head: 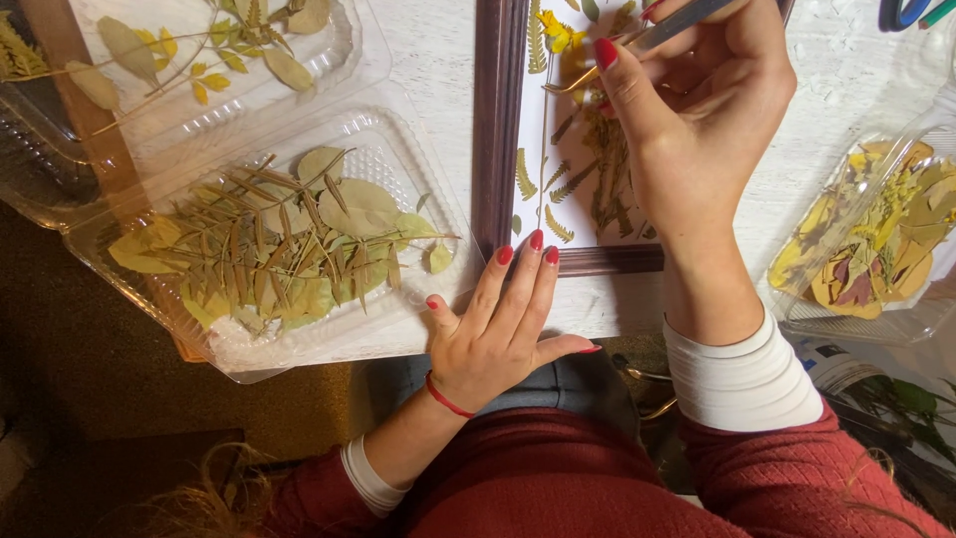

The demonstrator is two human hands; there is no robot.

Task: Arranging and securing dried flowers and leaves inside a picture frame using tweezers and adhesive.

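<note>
Tweezers (pixel 637 45) pinched in right hand (pixel 697 110), tips down over the white sheet (pixel 533 130) inside the dark wooden frame (pixel 498 120), right by a small yellow flower (pixel 554 32) and brownish fern sprigs (pixel 602 169) under the palm. Can't tell if the tips grip anything. Left hand (pixel 498 334) flat, fingers together and stretched out, fingertips on the frame's lower corner, holding nothing.

Risks, as judged: dried pieces look brittle, a hard pinch could snap them; right wrist hovers over laid sprigs and could smear or shift them; if the left hand slips, the frame slides on the white table (pixel 438 40).

Left of the left hand: clear plastic tray (pixel 398 329) of green leaves (pixel 279 249), another tray (pixel 354 60) beyond it. Right of the right hand: tray of yellow and red petals (pixel 876 249).
</note>
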